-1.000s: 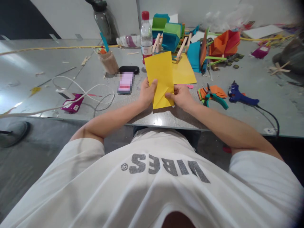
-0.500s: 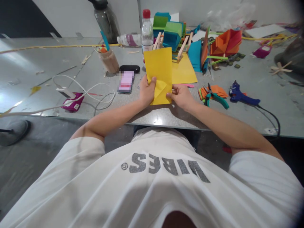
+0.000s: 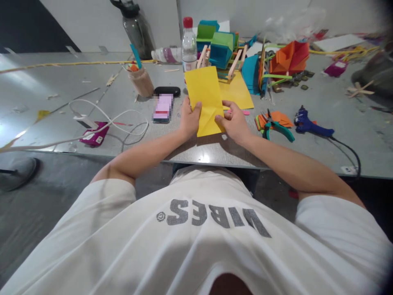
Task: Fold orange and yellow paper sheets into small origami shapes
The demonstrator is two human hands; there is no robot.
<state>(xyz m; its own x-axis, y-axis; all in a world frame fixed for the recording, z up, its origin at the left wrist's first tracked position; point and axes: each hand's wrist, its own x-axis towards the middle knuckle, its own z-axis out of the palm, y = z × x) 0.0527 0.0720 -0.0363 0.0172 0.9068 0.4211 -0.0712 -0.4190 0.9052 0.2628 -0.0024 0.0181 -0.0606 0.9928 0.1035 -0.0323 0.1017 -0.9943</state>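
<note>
A creased yellow paper [image 3: 204,90] is held up over the table's front part, tilted a little to the left. My left hand [image 3: 190,119] pinches its left edge, thumb on the near face and fingers behind. On the right edge my right hand [image 3: 236,123] grips the lower part between thumb and fingers. Diagonal creases show low on the sheet. Behind it, another yellow sheet [image 3: 239,92] lies flat, partly hidden.
On the grey table [image 3: 119,98] stand a red-capped bottle [image 3: 189,47] and a wooden pen cup [image 3: 141,82]. A phone [image 3: 163,107] lies left. Teal pliers [image 3: 281,130], orange papers [image 3: 281,119] and a blue glue gun [image 3: 313,125] lie right; folded paper shapes [image 3: 222,47] stand behind.
The held yellow paper has tilted, its top leaning left and its lower end shifting right. My right hand's fingers have moved up along its right edge.
</note>
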